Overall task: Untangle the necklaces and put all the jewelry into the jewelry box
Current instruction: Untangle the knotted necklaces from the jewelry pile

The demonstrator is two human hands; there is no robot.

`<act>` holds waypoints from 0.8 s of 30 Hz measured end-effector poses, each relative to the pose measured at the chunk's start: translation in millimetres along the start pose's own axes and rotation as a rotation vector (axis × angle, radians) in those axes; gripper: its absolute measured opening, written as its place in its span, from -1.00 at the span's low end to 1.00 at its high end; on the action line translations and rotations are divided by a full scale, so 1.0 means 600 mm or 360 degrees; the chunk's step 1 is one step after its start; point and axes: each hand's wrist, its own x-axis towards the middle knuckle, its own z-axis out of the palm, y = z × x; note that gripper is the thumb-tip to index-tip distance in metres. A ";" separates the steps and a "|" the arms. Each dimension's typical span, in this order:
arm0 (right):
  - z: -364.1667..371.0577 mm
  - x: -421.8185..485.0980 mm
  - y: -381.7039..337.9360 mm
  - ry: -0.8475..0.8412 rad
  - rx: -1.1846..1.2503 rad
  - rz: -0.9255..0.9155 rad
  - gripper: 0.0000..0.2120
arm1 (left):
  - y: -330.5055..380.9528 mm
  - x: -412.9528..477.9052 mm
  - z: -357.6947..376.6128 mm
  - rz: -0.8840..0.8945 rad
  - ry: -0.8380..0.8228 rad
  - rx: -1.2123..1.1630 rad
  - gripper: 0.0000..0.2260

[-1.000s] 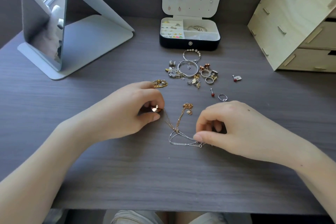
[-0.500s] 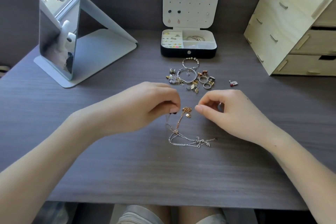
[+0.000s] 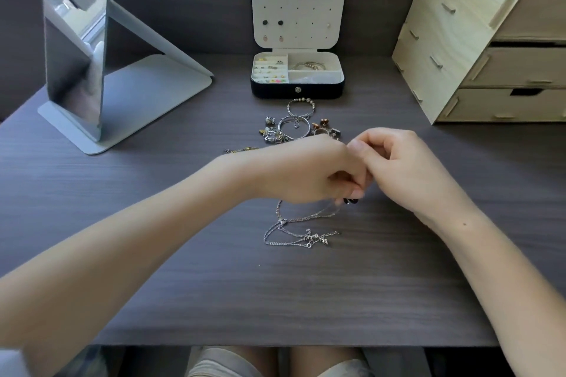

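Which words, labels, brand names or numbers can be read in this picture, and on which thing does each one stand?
None: no readable text shows anywhere in the head view.
The round snap on the front of the jewelry box may bear a mark, but it is too small to read.
The mirror and the wooden drawer unit show no lettering.

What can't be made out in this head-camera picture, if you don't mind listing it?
- Head view: whatever the right hand pinches, covered by its own curled fingers and the left hand.
- Head view: the upper end of the tangled necklaces, under the left hand.
- Head view: the small pieces in the jewelry box, too small to identify.
- Head view: the wooden drawer unit, cut off by the right edge.
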 end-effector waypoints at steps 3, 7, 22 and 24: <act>0.002 -0.001 0.003 0.0024 -0.0176 0.0003 -0.77 | -0.004 -0.002 0.011 -0.0046 0.0013 -0.0031 -0.88; 0.006 -0.005 0.006 0.0063 -0.0396 -0.0014 -0.84 | -0.018 -0.026 0.014 -0.0067 0.0182 -0.0044 -0.84; 0.037 -0.036 -0.009 -0.0495 -0.0593 -0.0382 -0.88 | -0.054 -0.103 0.050 -0.0439 0.0652 -0.0147 -0.97; 0.036 -0.035 -0.008 -0.0547 -0.0618 -0.0376 -0.89 | -0.056 -0.103 0.052 -0.0448 0.0673 -0.0144 -0.98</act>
